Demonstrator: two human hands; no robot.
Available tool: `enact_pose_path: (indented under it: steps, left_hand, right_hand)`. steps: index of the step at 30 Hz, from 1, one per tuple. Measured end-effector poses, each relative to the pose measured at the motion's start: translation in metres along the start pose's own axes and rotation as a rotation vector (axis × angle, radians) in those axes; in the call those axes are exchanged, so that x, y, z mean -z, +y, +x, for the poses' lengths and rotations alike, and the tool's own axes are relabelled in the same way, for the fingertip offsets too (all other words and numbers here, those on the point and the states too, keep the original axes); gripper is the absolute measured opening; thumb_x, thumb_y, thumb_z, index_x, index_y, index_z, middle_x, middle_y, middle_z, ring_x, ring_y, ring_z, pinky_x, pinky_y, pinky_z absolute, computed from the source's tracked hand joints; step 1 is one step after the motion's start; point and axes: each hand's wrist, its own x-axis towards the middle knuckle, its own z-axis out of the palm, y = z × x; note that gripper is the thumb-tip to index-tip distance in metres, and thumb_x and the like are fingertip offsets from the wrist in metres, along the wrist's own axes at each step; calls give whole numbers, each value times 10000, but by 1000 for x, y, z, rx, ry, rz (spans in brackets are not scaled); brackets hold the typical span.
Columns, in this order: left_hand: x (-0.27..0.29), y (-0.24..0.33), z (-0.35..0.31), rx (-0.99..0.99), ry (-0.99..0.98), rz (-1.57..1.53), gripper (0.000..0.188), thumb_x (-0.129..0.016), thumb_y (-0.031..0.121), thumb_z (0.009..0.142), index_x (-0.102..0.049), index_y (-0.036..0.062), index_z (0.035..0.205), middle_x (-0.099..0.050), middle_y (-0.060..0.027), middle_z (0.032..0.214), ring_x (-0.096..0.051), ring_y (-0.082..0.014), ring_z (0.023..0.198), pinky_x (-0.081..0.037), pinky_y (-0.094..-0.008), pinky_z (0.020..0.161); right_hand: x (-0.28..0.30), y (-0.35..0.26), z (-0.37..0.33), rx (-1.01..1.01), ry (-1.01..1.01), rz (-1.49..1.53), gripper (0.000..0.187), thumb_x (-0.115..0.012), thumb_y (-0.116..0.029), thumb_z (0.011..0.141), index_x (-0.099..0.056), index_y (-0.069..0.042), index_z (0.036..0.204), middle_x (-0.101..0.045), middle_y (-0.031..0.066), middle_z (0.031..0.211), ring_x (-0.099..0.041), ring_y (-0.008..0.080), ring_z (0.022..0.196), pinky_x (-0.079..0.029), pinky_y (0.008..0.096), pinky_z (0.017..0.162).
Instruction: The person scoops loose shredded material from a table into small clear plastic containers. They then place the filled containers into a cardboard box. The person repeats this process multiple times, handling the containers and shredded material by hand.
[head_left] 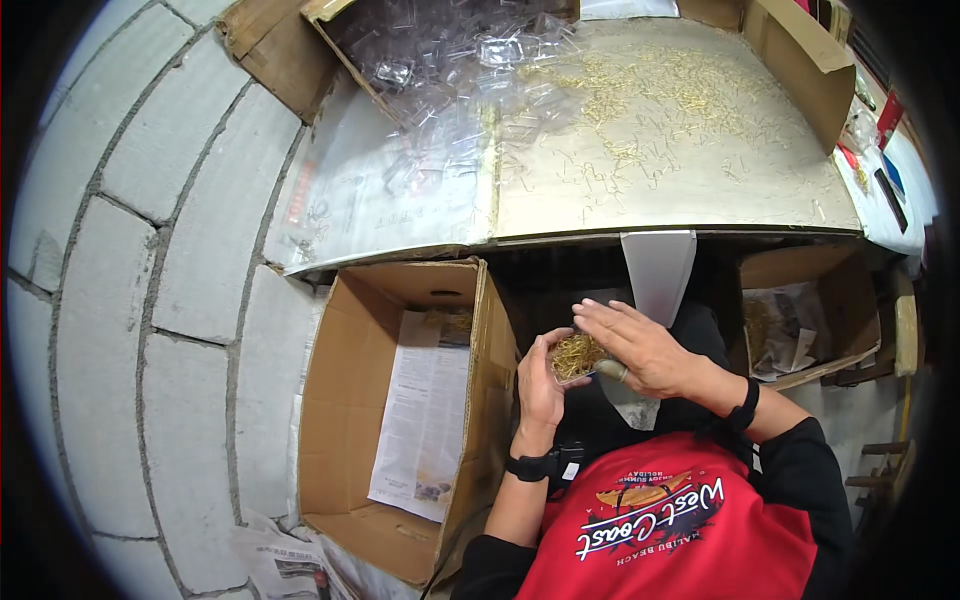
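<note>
Grip, head view: your left hand [541,392] is wrapped around what looks like a small clear case [574,381], filled with thin gold-coloured wire pieces [577,353]. Your right hand [645,350] lies flat, fingers straight, over the right side of the fill; whether its palm presses down, can't tell. Case sits before your chest, above your lap, below the table [660,215] edge.

Risks, as judged: pieces look tangled and close to the rim, so a sweep of your right palm could drag a clump over the side. Tilting your left wrist could spill some toward your lap or the open carton [335,440] at your left. Squeezing too hard might flex thin walls; too loosely, and the case may slip. Pressing down on wire ends could prick your palm or bend them.
</note>
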Motion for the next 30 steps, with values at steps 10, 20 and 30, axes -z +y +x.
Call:
enact_pose_path:
  steps: [10, 20, 30]
  left_hand:
    - [-21, 24, 19, -105, 35, 3, 321, -413, 305, 985, -596, 42, 1003, -602, -5, 884, -588, -62, 734, -489, -217, 571]
    - [-2, 144, 33, -139, -87, 115, 325, -429, 330, 977, -581, 59, 1073, -627, -37, 924, -642, -122, 760, -549, -264, 497]
    - [236, 168, -6, -300, 679, 183, 284, -485, 306, 940, -623, 72, 1019, -628, -46, 953, -618, -145, 787, -497, -333, 594]
  right_hand:
    - [-13, -13, 22, 122, 164, -143, 542, -640, -70, 683, -504, 21, 1200, -534, 181, 1222, -476, 339, 1212, -327, 500, 1042]
    - [20, -40, 91, 134, 343, -61, 495, -493, 76, 722, -500, 48, 1216, -492, 229, 1280, -481, 392, 1191, -368, 450, 1021]
    - [24, 38, 32, -277, 244, -312, 435, -461, 121, 796, -524, 15, 1214, -512, 182, 1281, -485, 332, 1214, -367, 382, 1027]
